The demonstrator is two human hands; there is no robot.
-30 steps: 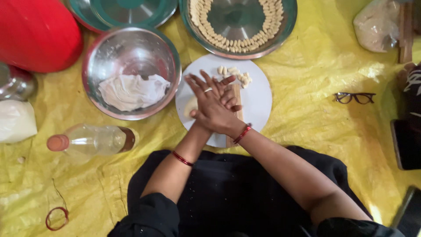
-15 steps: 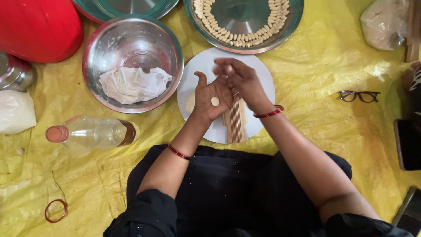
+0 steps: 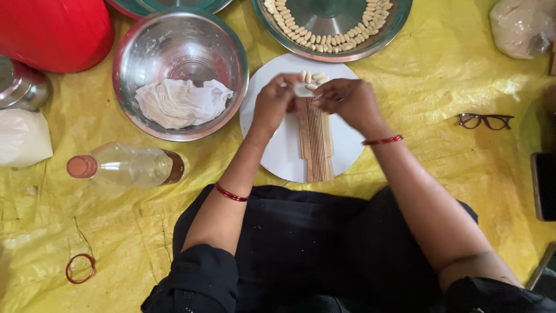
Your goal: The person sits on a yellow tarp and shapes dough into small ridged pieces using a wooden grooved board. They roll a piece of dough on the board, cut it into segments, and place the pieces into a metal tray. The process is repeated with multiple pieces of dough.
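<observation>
Dough piece [image 3: 302, 89] pinched between left hand [image 3: 273, 104] and right hand [image 3: 347, 101] grips, above ridged board [image 3: 316, 139].

I see a yellow sheet [image 3: 440, 75], a white plate [image 3: 278, 156] with a tan ribbed board [image 3: 317, 145], a silver bowl [image 3: 231, 52], pale dough [image 3: 303, 88], red bangles [image 3: 230, 193].

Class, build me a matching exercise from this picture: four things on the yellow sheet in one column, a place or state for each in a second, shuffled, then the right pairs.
Things
1. white cloth
2. plastic bottle
3. ridged wooden board
4. eyeglasses

Places or states
A. on the white plate
B. in the steel bowl
C. beyond the right hand, on the sheet
D. lying on its side

Pairs: 1-B, 2-D, 3-A, 4-C
</observation>
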